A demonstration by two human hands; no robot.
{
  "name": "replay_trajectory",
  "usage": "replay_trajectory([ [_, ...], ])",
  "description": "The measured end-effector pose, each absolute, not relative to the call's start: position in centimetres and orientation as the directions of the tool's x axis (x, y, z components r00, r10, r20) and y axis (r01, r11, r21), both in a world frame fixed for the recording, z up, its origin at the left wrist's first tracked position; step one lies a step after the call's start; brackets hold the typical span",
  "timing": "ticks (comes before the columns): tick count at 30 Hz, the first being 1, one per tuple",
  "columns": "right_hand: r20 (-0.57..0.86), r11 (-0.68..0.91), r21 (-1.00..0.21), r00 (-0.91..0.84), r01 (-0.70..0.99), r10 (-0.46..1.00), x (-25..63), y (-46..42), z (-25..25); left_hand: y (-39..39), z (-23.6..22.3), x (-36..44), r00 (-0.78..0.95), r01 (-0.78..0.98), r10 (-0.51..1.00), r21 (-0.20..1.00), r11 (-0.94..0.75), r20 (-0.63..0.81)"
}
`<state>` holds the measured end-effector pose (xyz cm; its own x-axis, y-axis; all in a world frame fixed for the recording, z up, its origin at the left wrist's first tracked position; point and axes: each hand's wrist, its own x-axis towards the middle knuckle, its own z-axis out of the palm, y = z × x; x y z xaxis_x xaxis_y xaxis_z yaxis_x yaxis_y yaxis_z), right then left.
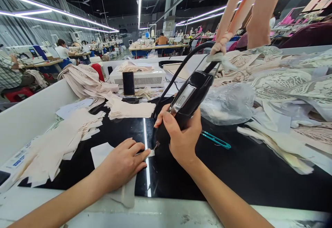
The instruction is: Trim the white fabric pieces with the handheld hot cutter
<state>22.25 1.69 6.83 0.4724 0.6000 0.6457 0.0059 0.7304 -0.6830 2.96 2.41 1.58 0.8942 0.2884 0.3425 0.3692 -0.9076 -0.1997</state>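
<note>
My right hand [185, 131] is wrapped around a black corded handheld tool [192, 91] with a silver lever on its side. The tool tilts, its small metal tip down at the end of a narrow pale fabric strip. My left hand [127, 164] lies palm down with its fingers stretched out, pressing on a pale fabric piece [101, 153], which is partly hidden beneath it. The fingertips touch the strip beside the tool's tip. Knotted peach fabric strips [223, 41] hold the tool's upper end from above.
Stacked pale fabric pieces [59, 139] lie at the left on the black tabletop [220, 176]. A teal snips-like tool [216, 140], a clear plastic bag [228, 105] and lace pieces [282, 82] are at the right. A phone [128, 83] leans against a white vented box [150, 77]. People work farther back.
</note>
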Motion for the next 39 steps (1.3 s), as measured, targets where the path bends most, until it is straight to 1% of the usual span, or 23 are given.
replay_trajectory([
  [4,0.637,0.704,-0.709,0.464,0.039,0.615,22.0,1.7,6.3,2.5,1.6,2.9,0.898,0.367,0.292,-0.194,-0.910,0.330],
  [8,0.633,0.685,-0.724,0.479,0.088,0.608,21.9,1.6,6.1,2.6,1.7,2.8,0.892,0.366,0.302,-0.142,-0.920,0.337],
  [10,0.630,0.685,-0.723,0.485,0.084,0.606,21.9,1.6,6.1,2.6,1.8,2.8,0.879,0.350,0.284,-0.113,-0.930,0.383],
  [13,0.628,0.685,-0.725,0.487,0.080,0.607,21.9,1.7,6.2,2.4,1.7,3.2,0.855,0.281,0.204,-0.095,-0.955,0.477],
  [16,0.626,0.678,-0.730,0.489,0.092,0.608,21.9,1.7,6.1,2.2,1.5,3.6,0.844,0.223,0.146,-0.091,-0.970,0.516],
  [24,0.617,0.674,-0.734,0.493,0.082,0.613,21.9,1.7,6.1,2.2,1.2,3.9,0.864,0.277,0.219,-0.064,-0.959,0.454],
  [28,0.610,0.670,-0.739,0.500,0.078,0.615,22.0,1.7,6.2,2.1,1.2,3.7,0.864,0.290,0.254,-0.017,-0.957,0.435],
  [33,0.609,0.670,-0.738,0.507,0.081,0.610,22.1,1.8,6.3,2.2,1.2,3.4,0.866,0.314,0.319,0.078,-0.946,0.384],
  [39,0.612,0.686,-0.725,0.509,0.057,0.605,21.8,1.8,6.4,2.2,1.3,3.4,0.865,0.307,0.324,0.106,-0.946,0.384],
])
